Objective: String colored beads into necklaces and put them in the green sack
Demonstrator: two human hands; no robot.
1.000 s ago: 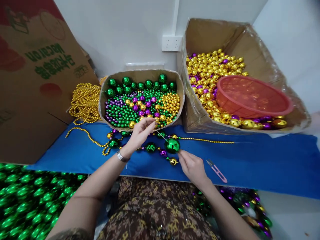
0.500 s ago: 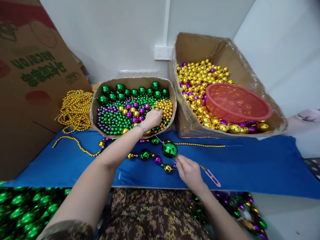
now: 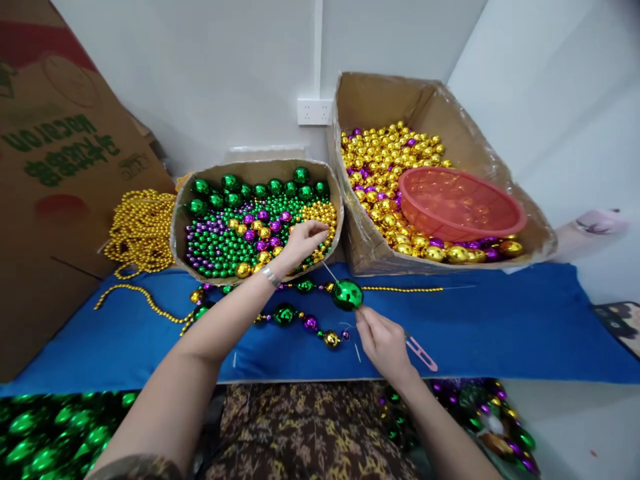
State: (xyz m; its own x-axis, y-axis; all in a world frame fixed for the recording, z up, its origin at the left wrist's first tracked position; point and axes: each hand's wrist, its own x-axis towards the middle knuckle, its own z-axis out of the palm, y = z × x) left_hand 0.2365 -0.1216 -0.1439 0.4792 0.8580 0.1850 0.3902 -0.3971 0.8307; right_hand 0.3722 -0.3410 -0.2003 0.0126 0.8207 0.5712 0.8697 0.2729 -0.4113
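My right hand [image 3: 385, 339] pinches the lower edge of a large shiny green bead [image 3: 347, 295] above the blue cloth. A thin needle [image 3: 329, 270] sticks out of the bead towards the upper left. My left hand [image 3: 305, 241] is over the small gold beads [image 3: 320, 213] in a cardboard box [image 3: 176, 233], thumb and fingertips together; whatever they hold is too small to make out. On the cloth lies a strung garland of green, purple and gold beads, with a gold bead [image 3: 331, 339] near its end. My left forearm hides part of the garland.
Pink thread snips [image 3: 421, 353] lie right of my right hand. A larger carton [image 3: 445, 100] holds gold and purple beads and a red basket [image 3: 463, 227]. Gold bead strands [image 3: 143, 230] are heaped at left. A blue cloth [image 3: 500, 327] covers the table; a phone [image 3: 620, 327] lies at right.
My left hand has lifted slightly out of the small gold beads, its fingertips now showing. The green bead in my right hand has shifted slightly right. The whole view has moved a little.
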